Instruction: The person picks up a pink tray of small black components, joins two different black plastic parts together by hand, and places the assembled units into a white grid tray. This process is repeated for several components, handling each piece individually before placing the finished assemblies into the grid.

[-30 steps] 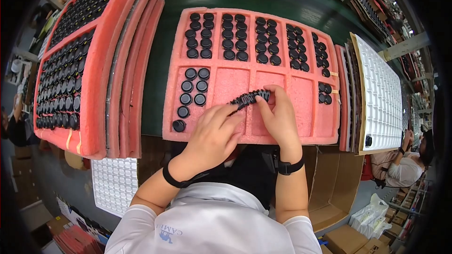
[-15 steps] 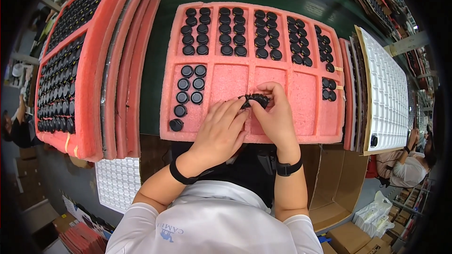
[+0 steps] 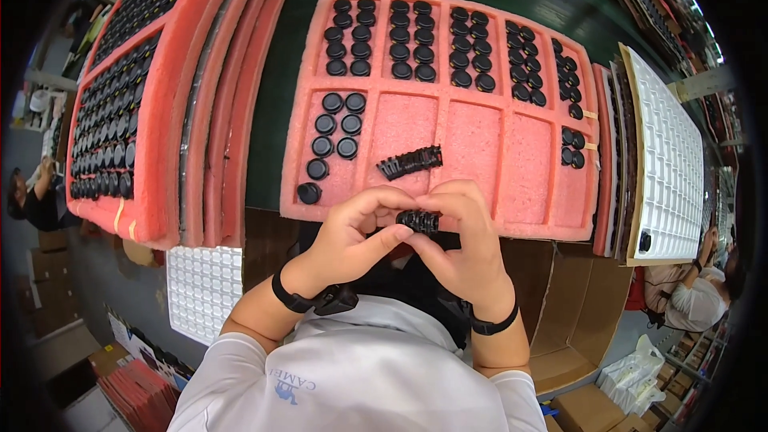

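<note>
My left hand (image 3: pixel 352 232) and my right hand (image 3: pixel 468 244) meet over the front edge of a pink foam tray (image 3: pixel 474 138). Between their fingertips is a short stack of black ribbed round parts (image 3: pixel 420 222). Both hands are closed on this stack from either side. A longer row of similar black parts (image 3: pixel 410 162) lies tilted on the tray just beyond my fingers, across a divider. Black round caps (image 3: pixel 350 124) stand in pairs in the front-left compartment. More caps (image 3: pixel 413 40) fill the far compartments.
At left, a tall stack of pink foam trays (image 3: pixel 228 112) holds more black caps. White moulded trays (image 3: pixel 668 152) lean at right, beside the pink tray. A cardboard box (image 3: pixel 576 312) sits below the front edge. Other people work at both far sides.
My hands have come back toward me to the tray's front edge with a short stack. The longer row of black parts now lies uncovered on the tray. The view has shifted slightly.
</note>
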Tool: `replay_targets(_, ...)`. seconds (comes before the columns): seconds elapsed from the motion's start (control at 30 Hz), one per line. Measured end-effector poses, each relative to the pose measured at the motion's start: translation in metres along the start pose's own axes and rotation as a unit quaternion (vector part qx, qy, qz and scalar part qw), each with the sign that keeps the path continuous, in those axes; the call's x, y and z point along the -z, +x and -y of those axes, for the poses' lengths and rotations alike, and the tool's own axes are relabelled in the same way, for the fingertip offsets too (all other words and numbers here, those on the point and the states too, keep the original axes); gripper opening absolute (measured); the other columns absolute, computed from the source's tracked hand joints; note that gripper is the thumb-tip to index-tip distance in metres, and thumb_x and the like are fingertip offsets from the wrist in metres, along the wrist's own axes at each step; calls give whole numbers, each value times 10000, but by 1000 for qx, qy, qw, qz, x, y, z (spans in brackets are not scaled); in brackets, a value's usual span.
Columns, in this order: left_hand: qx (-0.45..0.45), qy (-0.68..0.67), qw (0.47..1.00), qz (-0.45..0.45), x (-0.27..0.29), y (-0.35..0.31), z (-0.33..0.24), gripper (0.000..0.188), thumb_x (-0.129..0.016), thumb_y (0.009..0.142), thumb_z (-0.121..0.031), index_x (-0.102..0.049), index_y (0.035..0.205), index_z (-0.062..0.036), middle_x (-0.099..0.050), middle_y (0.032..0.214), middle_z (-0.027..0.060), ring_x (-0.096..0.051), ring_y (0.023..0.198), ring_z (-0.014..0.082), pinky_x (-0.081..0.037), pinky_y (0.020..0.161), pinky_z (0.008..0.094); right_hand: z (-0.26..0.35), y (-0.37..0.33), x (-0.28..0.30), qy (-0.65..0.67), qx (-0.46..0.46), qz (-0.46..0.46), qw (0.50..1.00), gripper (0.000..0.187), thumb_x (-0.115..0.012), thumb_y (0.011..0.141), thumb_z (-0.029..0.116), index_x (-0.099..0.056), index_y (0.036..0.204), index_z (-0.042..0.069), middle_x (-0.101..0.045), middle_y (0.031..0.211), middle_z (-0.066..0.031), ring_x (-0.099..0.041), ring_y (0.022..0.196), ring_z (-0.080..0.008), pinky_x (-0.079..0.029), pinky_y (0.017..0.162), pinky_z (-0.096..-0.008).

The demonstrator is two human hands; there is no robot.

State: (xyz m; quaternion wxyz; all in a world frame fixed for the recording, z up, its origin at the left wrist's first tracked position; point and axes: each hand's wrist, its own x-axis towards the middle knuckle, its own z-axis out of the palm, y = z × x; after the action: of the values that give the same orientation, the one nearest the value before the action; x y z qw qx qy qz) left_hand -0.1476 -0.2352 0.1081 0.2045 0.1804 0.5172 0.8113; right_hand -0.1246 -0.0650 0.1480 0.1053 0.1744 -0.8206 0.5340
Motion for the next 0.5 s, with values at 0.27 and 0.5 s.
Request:
replay_targets(0.27,9,-34,999,5,10,-22,-10,276,-572,865,4,-478,1121,44,-551,1063,99,-564,893,129,-490,749,268,-6,-12,-10,77,-49,42,995,390,-678,710,-59,-528,1068,-19,-521,945,-87,-526,843,-162,-436,755,-253)
replay_targets(0.5,-31,32,999,0,30,-39,-6,303,-607,828,34,-490,1108,39,-564,1011,100,-572,906,141,-502,756,274,6,-10,-32,246,-201,73,946,266,-659,750,-31,-559,996,-26,-525,917,-74,-524,850,-137,-427,771,-250)
